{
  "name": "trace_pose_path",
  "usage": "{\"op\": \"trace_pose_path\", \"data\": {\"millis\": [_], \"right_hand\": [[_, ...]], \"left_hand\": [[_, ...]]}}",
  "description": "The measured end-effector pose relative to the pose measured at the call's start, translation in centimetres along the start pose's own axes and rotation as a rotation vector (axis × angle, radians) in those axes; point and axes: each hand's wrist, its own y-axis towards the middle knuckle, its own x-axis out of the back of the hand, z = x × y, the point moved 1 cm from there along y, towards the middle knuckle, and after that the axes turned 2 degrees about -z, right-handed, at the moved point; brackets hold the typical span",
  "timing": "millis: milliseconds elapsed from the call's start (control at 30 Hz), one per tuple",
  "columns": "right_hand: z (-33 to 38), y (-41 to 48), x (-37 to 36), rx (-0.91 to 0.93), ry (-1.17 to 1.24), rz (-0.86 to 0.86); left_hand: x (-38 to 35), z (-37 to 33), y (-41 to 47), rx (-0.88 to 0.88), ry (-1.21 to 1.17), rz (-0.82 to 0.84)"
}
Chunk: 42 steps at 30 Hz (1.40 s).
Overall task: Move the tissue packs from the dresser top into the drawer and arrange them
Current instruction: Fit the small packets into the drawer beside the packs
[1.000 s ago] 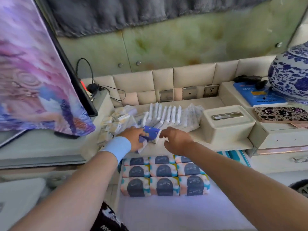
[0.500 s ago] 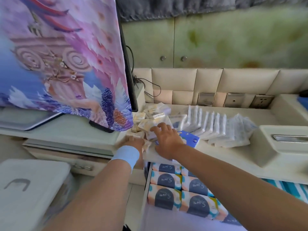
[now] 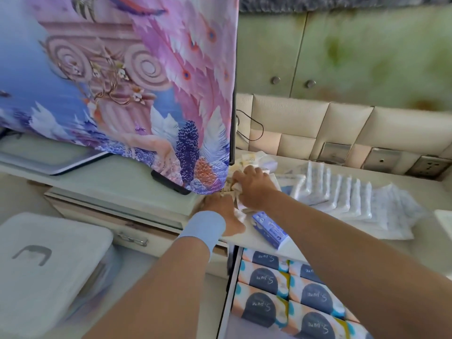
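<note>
Gathering small tissue packs (image 3: 247, 165) at the dresser top's (image 3: 305, 243) left end.

Your right hand (image 3: 254, 189) curls closed over the yellowish packs beside the patterned cover (image 3: 122, 81); your left hand (image 3: 222, 214), in a blue wristband (image 3: 203, 228), presses the same pile, its fingers hidden. A blue pack (image 3: 270, 228) lies just beside; printed packs (image 3: 281, 297) fill the open drawer (image 3: 226, 302) below.

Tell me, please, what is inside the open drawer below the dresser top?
The drawer holds rows of tissue packs with dark round labels. The dresser top and the right forearm cover its back and right side.
</note>
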Motion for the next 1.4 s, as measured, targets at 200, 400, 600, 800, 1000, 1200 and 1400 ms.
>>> {"op": "trace_pose_path", "data": {"millis": [200,400,600,800,1000,1200,1400], "right_hand": [[-1.6,-1.9,0.8,-0.104,0.269,-0.144],[-2.7,-4.6,-0.8,-0.002,0.017,0.025],[-1.4,-5.6,0.5,0.010,0.129,-0.047],[2.0,-6.9,0.0,0.191,-0.086,0.075],[4.2,-6.8,-1.3,0.176,-0.283,0.081],[4.6,-8.4,-2.1,0.214,-0.102,0.118],[1.9,-10.1,-0.4,0.154,0.225,-0.172]], "left_hand": [[-0.1,0.3,-0.4,0.003,-0.170,-0.051],[-1.1,-0.4,0.0,0.039,-0.094,0.034],[-0.2,-0.9,-1.2,-0.002,-0.025,0.120],[-0.2,0.2,-3.8,-0.025,0.086,0.203],[0.7,0.8,-6.2,-0.002,0.144,0.373],[1.4,1.4,-6.5,0.006,0.242,0.390],[2.3,0.4,-7.2,-0.055,0.130,0.374]]}}
